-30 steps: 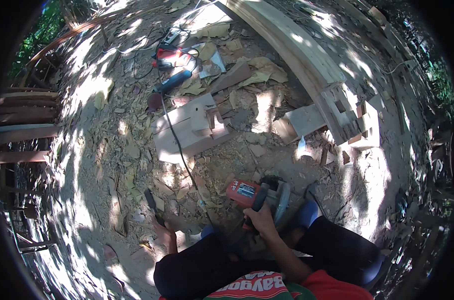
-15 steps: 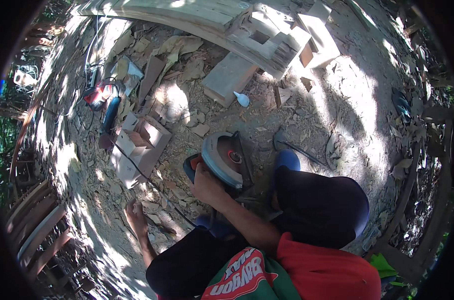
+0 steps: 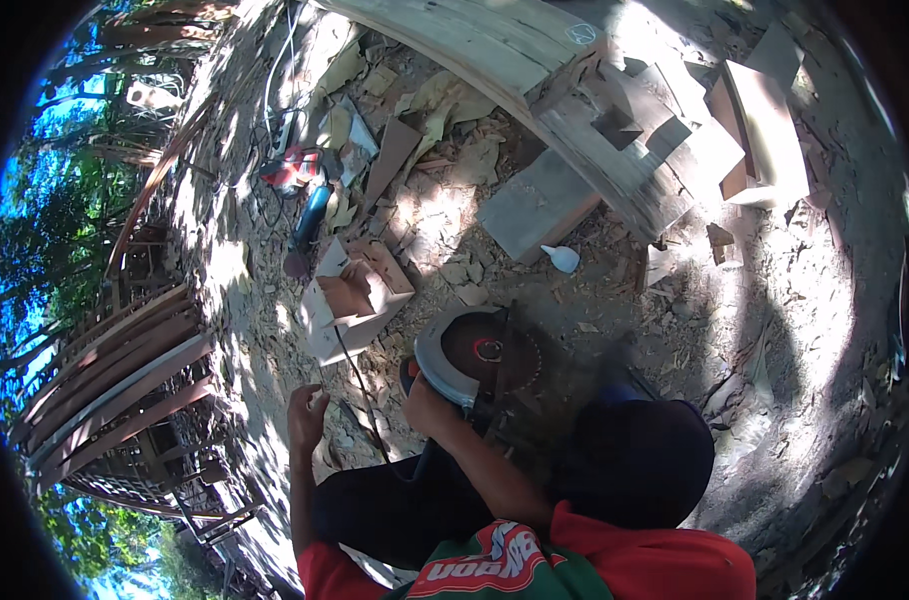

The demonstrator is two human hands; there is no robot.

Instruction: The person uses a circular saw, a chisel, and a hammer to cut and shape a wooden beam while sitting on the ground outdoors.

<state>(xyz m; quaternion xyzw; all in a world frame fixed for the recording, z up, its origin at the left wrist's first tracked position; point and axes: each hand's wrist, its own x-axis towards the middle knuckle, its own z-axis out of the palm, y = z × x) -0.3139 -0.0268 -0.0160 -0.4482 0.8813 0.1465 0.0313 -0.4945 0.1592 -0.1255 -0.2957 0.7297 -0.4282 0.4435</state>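
My right hand (image 3: 433, 406) is wrapped round the handle of a circular saw (image 3: 447, 352) with a pale grey guard. Its toothed round blade (image 3: 495, 362) faces up, red at the hub. My left hand (image 3: 306, 418) is empty, held off to the left with fingers loosely bent and apart. Just beyond it sits a notched wooden block (image 3: 360, 318), with a dark power cord (image 3: 357, 378) running down past it toward my legs.
A long thick timber (image 3: 475, 50) with a mortised end lies across the far side, near a wood block (image 3: 535, 205) and a small white squeeze bottle (image 3: 563, 259). Left lie a red-black tool (image 3: 300, 172) and a teal-handled tool (image 3: 313, 218). Planks (image 3: 115, 375) stand stacked farther left.
The view has swung, shifting the ground things rightward. The saw has tilted in my right hand, showing more of its blade. My right knee and foot area is blurred by motion.
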